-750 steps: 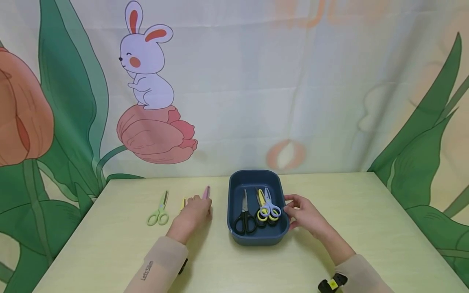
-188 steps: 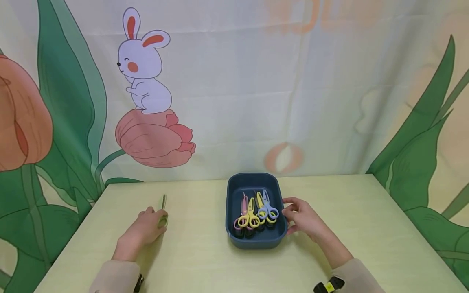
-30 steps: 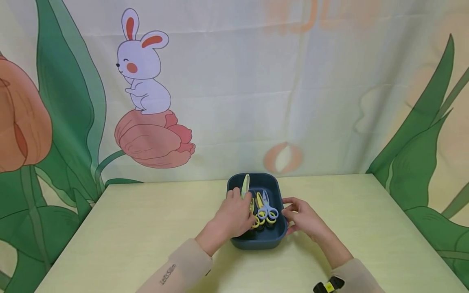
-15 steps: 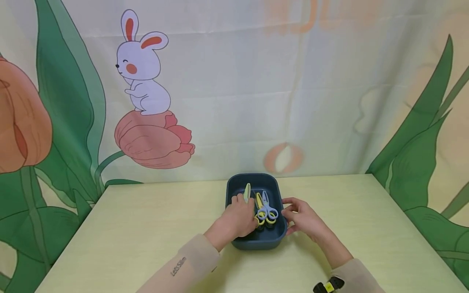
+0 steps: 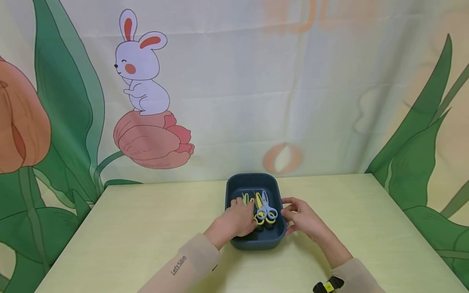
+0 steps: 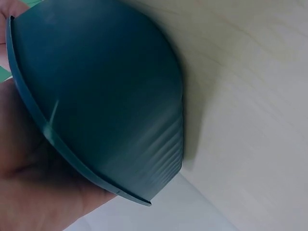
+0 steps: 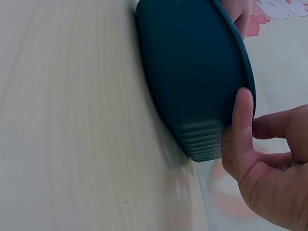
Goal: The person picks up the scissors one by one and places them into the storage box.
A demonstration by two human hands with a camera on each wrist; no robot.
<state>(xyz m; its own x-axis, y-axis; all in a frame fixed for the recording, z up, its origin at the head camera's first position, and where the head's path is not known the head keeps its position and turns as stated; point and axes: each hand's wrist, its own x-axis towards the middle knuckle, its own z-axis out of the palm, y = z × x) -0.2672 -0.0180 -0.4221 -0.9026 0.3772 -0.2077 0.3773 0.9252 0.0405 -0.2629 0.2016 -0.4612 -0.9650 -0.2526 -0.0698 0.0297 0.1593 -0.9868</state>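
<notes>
A dark blue box [image 5: 258, 244] stands on the table and holds several scissors. My left hand [image 5: 239, 217] reaches in over its left half, with fingers curled down over the light green scissors [image 5: 245, 198]. Only their blades show; the handles are hidden beneath the hand. To the right of that hand lie lilac-blue scissors [image 5: 267, 212] partly over yellow scissors [image 5: 259, 199], with black handles under them. My right hand [image 5: 302, 215] grips the box's right rim. In the right wrist view, its fingers [image 7: 243, 113] press the outer wall just below the rim.
The pale wooden table [image 5: 146, 228] backs onto a cloth printed with a rabbit [image 5: 148, 81], tulips and leaves. The box stands close to the table's far edge. A black strap [image 5: 328, 285] sits at the right sleeve.
My left hand brought the light green scissors from the table's left side into the box. Over the last second their blades sank lower into it. The right hand stayed at the rim.
</notes>
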